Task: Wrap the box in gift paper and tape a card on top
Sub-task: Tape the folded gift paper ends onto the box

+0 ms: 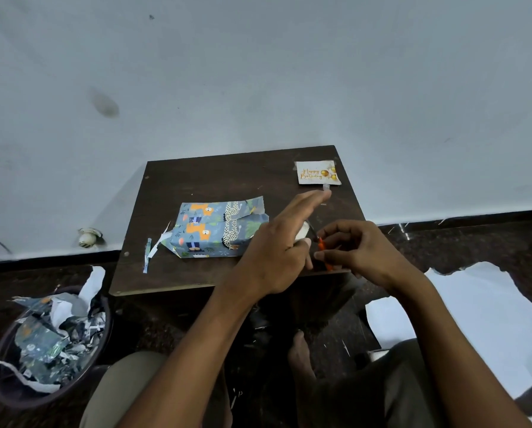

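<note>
small dark brown wooden table point(196, 180) against a pale wall. box wrapped in blue animal-print gift paper point(210, 234) lying at centre of table, right-end flaps loose. white "happy birthday" card with gold balloons point(317, 173) flat at far right corner, well apart from box. left hand point(281, 251) gripping a roll of clear tape point(302, 231), index finger extended with a short tape piece point(327, 188) stuck to its tip. right hand point(356, 250) curled around orange-handled scissors point(323, 250). dark round bin of paper scraps point(50, 344) on floor at left.
</note>
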A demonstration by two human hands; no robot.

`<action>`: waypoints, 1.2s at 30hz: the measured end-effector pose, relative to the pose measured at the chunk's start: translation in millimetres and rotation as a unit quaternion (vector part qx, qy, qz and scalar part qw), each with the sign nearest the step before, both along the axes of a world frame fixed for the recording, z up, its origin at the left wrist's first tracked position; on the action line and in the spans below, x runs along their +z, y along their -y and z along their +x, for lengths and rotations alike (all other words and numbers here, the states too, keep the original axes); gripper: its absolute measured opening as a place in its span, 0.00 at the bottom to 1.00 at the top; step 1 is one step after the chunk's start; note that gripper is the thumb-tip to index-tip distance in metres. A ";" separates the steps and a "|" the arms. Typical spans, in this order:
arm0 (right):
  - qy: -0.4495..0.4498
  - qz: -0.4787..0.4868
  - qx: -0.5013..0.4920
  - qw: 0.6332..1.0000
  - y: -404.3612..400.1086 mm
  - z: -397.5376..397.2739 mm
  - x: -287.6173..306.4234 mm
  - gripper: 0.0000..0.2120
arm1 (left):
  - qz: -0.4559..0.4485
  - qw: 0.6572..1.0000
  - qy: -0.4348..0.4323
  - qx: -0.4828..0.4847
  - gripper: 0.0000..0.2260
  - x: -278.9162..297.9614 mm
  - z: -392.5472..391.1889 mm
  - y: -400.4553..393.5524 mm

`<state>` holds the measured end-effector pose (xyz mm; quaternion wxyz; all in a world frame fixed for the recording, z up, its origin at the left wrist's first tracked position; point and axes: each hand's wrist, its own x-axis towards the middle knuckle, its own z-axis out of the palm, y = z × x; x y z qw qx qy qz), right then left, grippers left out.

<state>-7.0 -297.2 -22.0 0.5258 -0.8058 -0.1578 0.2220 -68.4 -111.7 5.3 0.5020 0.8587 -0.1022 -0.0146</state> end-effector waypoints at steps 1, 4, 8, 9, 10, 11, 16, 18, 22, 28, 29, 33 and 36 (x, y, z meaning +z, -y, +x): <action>0.011 0.003 -0.008 1.000 0.0 2.8 -3.6 0.12 | 0.016 1.000 0.013 -0.002 0.35 -2.4 3.8 1.1; 0.033 0.002 -0.050 0.998 0.5 9.3 -10.1 0.12 | 0.039 0.998 0.047 -0.003 0.32 -6.7 11.9 4.9; 0.108 -0.063 -0.082 0.989 6.0 15.9 -15.4 0.12 | 0.072 0.995 0.063 0.006 0.32 -8.7 19.9 14.9; 0.119 -0.072 -0.088 0.986 8.2 17.4 -15.9 0.12 | 0.077 0.995 0.063 0.006 0.32 -9.0 21.6 17.1; 0.129 -0.081 -0.092 0.984 10.4 18.5 -16.0 0.13 | 0.080 0.995 0.061 0.006 0.32 -9.4 23.2 19.3; 0.139 -0.090 -0.093 0.982 12.4 19.0 -15.7 0.13 | 0.082 0.995 0.059 0.006 0.33 -9.8 24.7 21.3; 0.177 -0.112 -0.108 0.972 17.6 16.6 -13.0 0.14 | 0.137 0.989 0.059 0.006 0.40 -11.1 28.7 28.8; 0.183 -0.125 -0.122 0.968 18.5 16.8 -12.9 0.15 | 0.157 0.986 0.055 0.006 0.40 -11.9 29.7 30.9; 0.198 -0.178 -0.141 0.954 19.7 15.7 -11.5 0.16 | 0.182 0.982 0.058 0.003 0.40 -17.6 32.1 33.4; 0.232 -0.244 -0.149 0.930 14.0 10.8 -6.4 0.18 | 0.218 0.974 0.052 0.014 0.44 -30.9 38.0 31.6; 0.237 -0.243 -0.152 0.928 13.1 10.7 -6.9 0.17 | 0.220 0.974 0.051 0.016 0.45 -32.2 38.6 31.2; 0.262 -0.215 -0.168 0.925 10.3 9.4 -10.2 0.10 | 0.225 0.973 0.043 0.032 0.45 -34.8 38.5 29.9; 0.265 -0.201 -0.183 0.925 10.0 9.0 -12.2 0.08 | 0.219 0.974 0.041 0.046 0.45 -35.9 37.9 28.3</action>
